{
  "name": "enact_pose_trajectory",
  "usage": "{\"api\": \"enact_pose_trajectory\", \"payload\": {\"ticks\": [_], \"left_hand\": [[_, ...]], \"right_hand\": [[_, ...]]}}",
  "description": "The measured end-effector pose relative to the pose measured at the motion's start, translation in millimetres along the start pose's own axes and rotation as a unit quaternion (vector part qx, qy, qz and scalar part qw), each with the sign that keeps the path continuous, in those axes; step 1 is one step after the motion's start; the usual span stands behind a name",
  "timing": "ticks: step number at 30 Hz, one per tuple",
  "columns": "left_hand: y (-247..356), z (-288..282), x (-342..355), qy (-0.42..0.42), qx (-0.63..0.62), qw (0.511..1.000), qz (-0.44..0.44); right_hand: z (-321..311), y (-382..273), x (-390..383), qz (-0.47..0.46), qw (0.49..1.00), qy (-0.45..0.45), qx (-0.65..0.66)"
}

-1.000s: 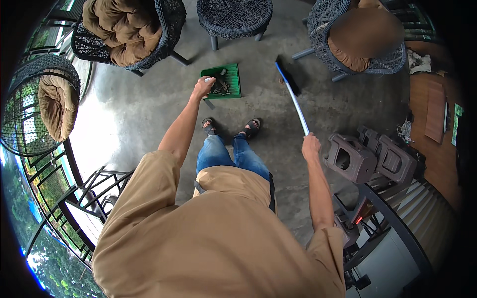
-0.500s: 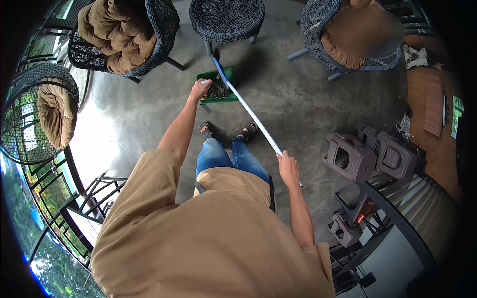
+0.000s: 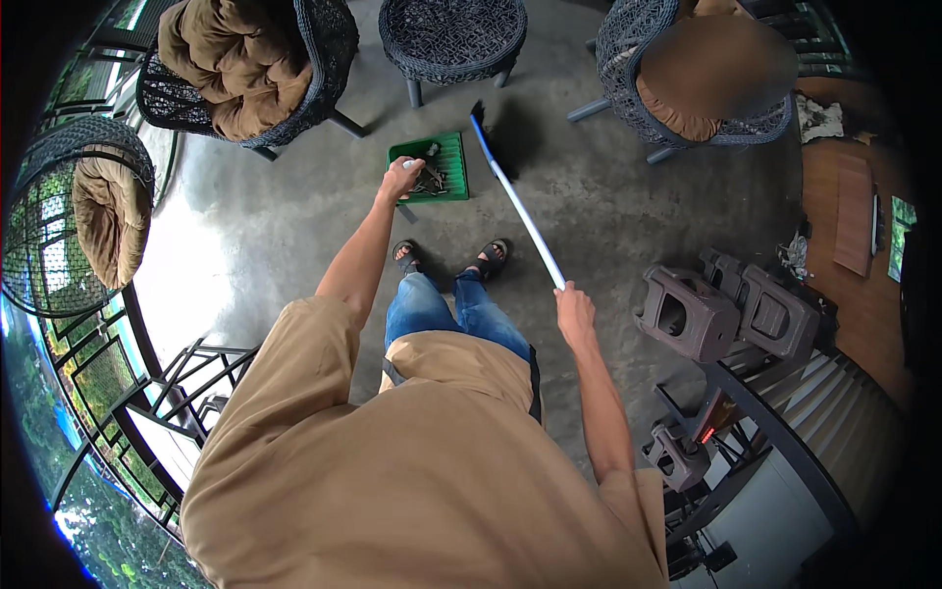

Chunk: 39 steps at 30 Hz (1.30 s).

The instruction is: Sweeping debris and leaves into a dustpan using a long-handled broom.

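Observation:
With my left hand [image 3: 400,180] I grip the pale handle of a green dustpan [image 3: 450,157], which holds leaves and small debris and rests on the grey concrete floor [image 3: 559,206]. My right hand [image 3: 576,312] is closed round the white shaft of a broom [image 3: 530,228]. Its blue head with dark bristles [image 3: 481,133] lies on the floor a little to the right of the dustpan, below the round wicker table [image 3: 451,39]. Both my feet, in dark sandals, stand below the dustpan.
Cushioned wicker chairs are at top left [image 3: 235,69] and top right [image 3: 628,79]; a caged seat [image 3: 113,221] stands at far left. Brown moulded stools [image 3: 687,319] stand at right beside a dark metal frame [image 3: 765,412]. A wooden board [image 3: 854,216] is at far right, railing at lower left.
The broom head swung left across the dustpan, then moved back to its right, short of where it began. My right hand moved down and left, then up slightly. My left hand barely moved.

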State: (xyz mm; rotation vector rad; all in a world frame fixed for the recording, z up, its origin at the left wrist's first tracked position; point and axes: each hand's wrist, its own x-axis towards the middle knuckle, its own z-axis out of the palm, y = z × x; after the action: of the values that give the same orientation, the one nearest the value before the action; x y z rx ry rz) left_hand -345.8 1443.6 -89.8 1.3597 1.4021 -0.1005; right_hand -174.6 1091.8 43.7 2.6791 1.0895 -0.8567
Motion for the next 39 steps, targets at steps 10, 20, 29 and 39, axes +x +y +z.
{"api": "enact_pose_trajectory", "payload": {"ticks": [10,20,29,39], "left_hand": [[-6,-5,1,0.001,-0.011,1.000,-0.007],[-7,-2,-9,0.010,-0.025,1.000,0.001],[-14,3,-13,0.032,-0.047,0.998,0.006],[-45,-34,-65,0.080,-0.128,0.988,-0.039]], "right_hand": [[-3,-21,-42,0.005,0.997,-0.050,0.053],[-15,9,-41,0.052,0.997,-0.015,0.047],[24,-6,-35,0.034,0.991,-0.046,0.121],[24,55,-46,0.124,0.899,-0.166,0.387]]}}
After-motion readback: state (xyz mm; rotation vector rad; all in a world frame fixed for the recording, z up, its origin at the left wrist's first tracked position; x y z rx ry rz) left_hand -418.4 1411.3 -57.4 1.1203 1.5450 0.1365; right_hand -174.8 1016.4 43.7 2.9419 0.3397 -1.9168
